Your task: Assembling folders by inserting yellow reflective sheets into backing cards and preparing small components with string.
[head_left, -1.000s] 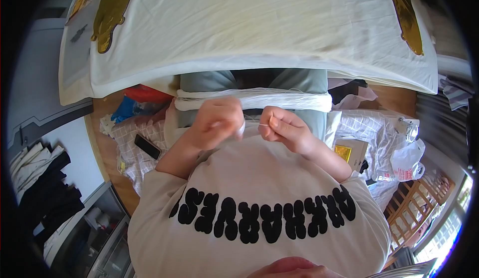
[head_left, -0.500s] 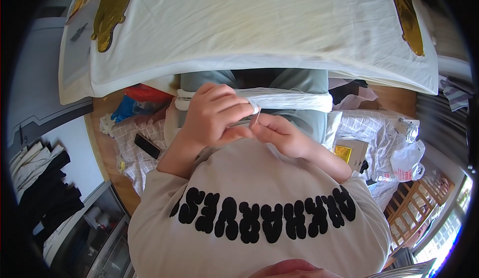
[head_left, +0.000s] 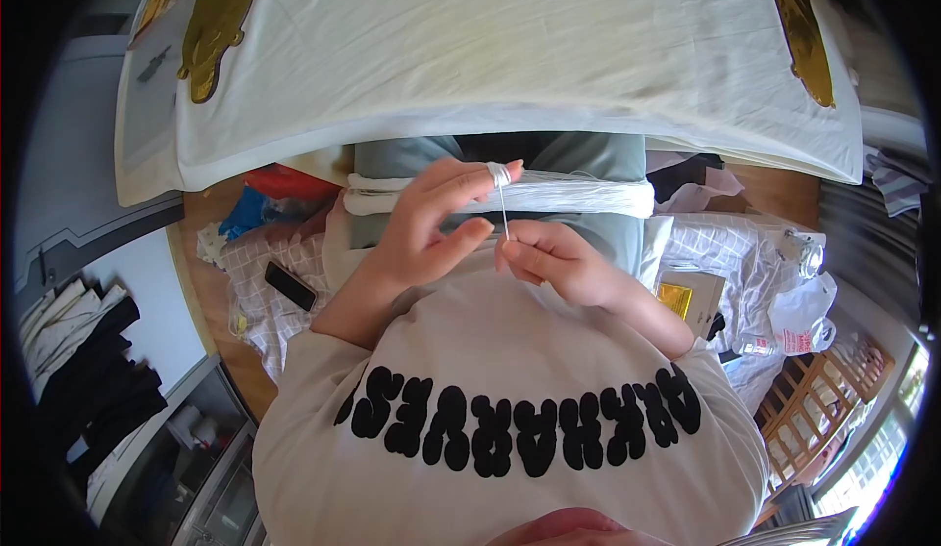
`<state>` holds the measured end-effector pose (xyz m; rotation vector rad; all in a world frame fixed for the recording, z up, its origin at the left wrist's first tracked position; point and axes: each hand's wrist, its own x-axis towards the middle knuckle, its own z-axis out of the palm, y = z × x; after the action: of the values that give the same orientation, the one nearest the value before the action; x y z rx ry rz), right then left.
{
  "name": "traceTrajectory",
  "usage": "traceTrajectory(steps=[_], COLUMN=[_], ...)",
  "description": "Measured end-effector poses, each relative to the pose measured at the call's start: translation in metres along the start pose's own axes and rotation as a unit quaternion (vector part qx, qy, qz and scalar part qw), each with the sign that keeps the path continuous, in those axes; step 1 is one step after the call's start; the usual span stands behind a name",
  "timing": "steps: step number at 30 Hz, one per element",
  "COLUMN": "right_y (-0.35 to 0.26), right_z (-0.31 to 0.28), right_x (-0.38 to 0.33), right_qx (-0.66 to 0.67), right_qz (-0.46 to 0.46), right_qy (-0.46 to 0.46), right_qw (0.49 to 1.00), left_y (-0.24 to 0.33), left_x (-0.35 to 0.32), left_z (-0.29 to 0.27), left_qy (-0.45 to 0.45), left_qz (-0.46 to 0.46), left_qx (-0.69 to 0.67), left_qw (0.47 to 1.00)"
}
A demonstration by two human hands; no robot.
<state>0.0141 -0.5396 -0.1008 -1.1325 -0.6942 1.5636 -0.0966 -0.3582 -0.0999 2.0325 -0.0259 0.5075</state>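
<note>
White thread (head_left: 498, 175) is wound in several turns round the fingertips of my left hand (head_left: 433, 221), which points right with the thumb spread away from the forefinger. From these turns one strand runs straight down to my right hand (head_left: 557, 260), where thumb and forefinger pinch it. Across my lap, behind and under the hands, lies a long hank of white thread (head_left: 578, 197). My left fingers are in front of part of it. The lower fingers of the left hand are partly hidden.
A cream cloth (head_left: 510, 66) covers the table ahead, with gold shiny pieces (head_left: 218, 31) at its far corners. On checked fabric to the left lies a phone (head_left: 291, 286). To the right are a plastic bag (head_left: 802, 316), a clear bottle (head_left: 755, 347) and a wooden rack (head_left: 823, 399).
My left thumb has opened away from the fingers, and the wound fingertips have moved up. The strand between the hands is longer and taut. My right hand has barely moved.
</note>
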Motion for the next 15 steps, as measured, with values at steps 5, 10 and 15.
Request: traceTrajectory(steps=[5, 10, 15], right_y=[0.006, -0.007, 0.004], right_z=[-0.013, -0.001, -0.004], right_x=[0.003, 0.005, 0.001], right_qx=[0.227, 0.072, 0.166], right_qz=[-0.04, 0.03, 0.004], right_qy=[0.066, -0.003, 0.037], right_qw=[0.971, 0.997, 0.986], left_y=[-0.011, -0.006, 0.0], left_x=[-0.01, -0.006, -0.009], left_z=[-0.015, -0.011, -0.012], left_qy=[-0.121, -0.025, -0.119], left_qz=[-0.186, -0.025, -0.112], left_qx=[-0.501, -0.032, -0.419], left_qw=[0.837, 0.999, 0.893])
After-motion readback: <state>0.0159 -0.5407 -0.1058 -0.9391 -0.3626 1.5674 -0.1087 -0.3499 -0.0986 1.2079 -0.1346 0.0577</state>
